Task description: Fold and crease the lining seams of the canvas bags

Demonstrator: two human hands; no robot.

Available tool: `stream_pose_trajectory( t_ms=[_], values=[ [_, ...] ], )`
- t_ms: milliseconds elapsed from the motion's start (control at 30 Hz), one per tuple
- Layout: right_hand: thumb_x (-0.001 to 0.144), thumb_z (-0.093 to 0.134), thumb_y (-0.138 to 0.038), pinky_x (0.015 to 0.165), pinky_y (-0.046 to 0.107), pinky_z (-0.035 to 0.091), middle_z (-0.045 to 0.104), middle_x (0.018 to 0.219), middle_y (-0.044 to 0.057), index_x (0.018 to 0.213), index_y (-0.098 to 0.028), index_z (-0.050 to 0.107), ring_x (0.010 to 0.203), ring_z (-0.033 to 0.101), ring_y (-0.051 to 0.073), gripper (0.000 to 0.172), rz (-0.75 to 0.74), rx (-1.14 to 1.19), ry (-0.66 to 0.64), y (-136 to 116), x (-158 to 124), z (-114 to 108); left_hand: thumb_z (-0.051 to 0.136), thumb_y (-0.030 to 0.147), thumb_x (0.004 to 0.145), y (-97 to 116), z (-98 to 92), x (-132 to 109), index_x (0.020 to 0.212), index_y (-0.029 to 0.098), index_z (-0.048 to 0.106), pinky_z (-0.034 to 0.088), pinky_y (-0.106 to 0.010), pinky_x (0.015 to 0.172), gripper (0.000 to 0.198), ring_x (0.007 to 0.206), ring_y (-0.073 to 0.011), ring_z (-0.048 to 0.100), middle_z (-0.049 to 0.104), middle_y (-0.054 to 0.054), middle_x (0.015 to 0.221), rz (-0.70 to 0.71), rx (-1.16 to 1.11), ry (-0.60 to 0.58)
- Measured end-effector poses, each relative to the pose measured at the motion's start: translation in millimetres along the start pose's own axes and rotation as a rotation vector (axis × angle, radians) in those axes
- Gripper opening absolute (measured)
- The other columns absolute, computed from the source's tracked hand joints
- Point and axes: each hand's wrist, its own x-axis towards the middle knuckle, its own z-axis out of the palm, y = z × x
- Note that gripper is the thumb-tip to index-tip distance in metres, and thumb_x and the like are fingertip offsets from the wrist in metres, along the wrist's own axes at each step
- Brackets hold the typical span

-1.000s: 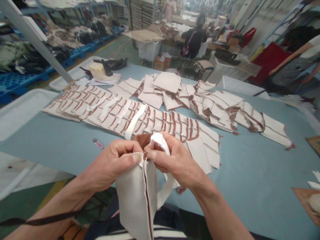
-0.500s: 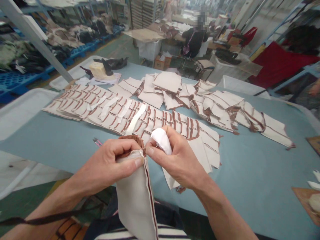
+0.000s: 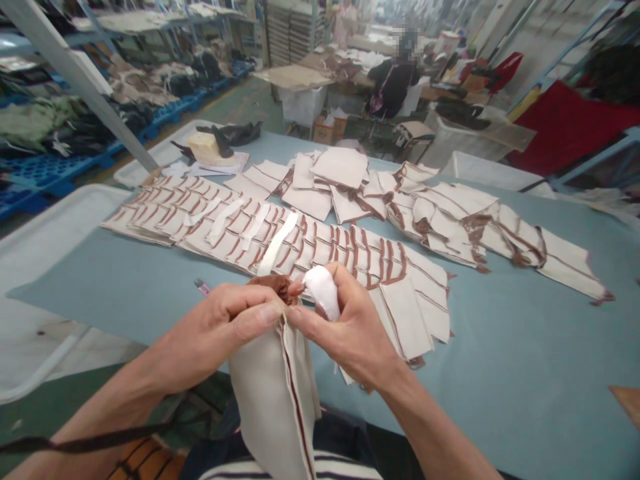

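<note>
A cream fabric piece with a brown-edged seam hangs down in front of me, its brown lining showing at the top. My left hand pinches its upper edge between thumb and fingers. Thumb and fingers of my right hand grip the same edge beside the seam, close to the left fingertips. White wrapping covers a finger of the right hand. Beyond the hands, overlapping cream pieces with brown edges lie in a long row, with several pale strips across them.
More cream pieces are heaped at the table's far side. Pink-handled snips lie left of my hands. A yellowish block with black material sits at the far left corner. A person sits in the background.
My right hand has shifted from the seam's side onto the top edge, its thumb now near the left fingertips. The fabric piece has turned and opened slightly. The view has shifted a little.
</note>
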Motion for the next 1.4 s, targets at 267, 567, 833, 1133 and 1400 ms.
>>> stream_pose_trajectory(
  t_ms=[267,567,833,1133,1400],
  values=[
    [0.088,0.080,-0.028,0.066,0.028,0.048,0.068,0.086,-0.003,0.095,-0.025,0.059,0.072,0.061,0.015,0.022,-0.140,-0.005,-0.121,1,10,0,0.066,0.049,0.096,10,0.9,-1,0.068,0.017,0.073,0.039,-0.021,0.053,0.043,0.060,-0.0138,0.053,0.063,0.001,0.064,-0.052,0.061,0.073],
    [0.088,0.076,-0.030,0.061,0.026,0.043,0.056,0.077,-0.006,0.087,-0.025,0.053,0.066,0.052,0.013,0.024,-0.122,-0.028,-0.193,-7,11,-9,0.063,0.043,0.097,9,-2.3,-2,0.076,0.018,0.079,0.046,-0.019,0.055,0.037,0.062,-0.0154,0.063,0.073,-0.001,0.069,-0.025,0.128,0.035],
    [0.088,0.077,-0.030,0.066,0.028,0.046,0.059,0.079,-0.005,0.090,-0.025,0.056,0.069,0.055,0.014,0.022,-0.107,-0.046,-0.166,-6,9,-10,0.062,0.043,0.098,13,2.1,-4,0.077,0.018,0.078,0.045,-0.019,0.058,0.036,0.066,-0.0152,0.064,0.072,0.001,0.073,-0.001,0.076,0.031],
    [0.088,0.076,-0.031,0.067,0.028,0.044,0.060,0.084,-0.005,0.092,-0.025,0.055,0.073,0.055,0.015,0.022,-0.131,-0.072,-0.157,6,10,-6,0.059,0.049,0.097,6,0.5,3,0.068,0.018,0.062,0.039,-0.020,0.053,0.042,0.061,-0.0124,0.049,0.055,0.003,0.067,-0.055,0.011,-0.039],
    [0.090,0.070,-0.028,0.065,0.028,0.044,0.056,0.081,-0.005,0.091,-0.025,0.053,0.071,0.052,0.014,0.018,-0.123,-0.048,-0.188,-8,9,-4,0.059,0.038,0.091,13,0.4,3,0.063,0.019,0.057,0.033,-0.019,0.049,0.033,0.056,-0.0101,0.043,0.048,0.005,0.062,-0.033,0.057,0.005]
  ],
)
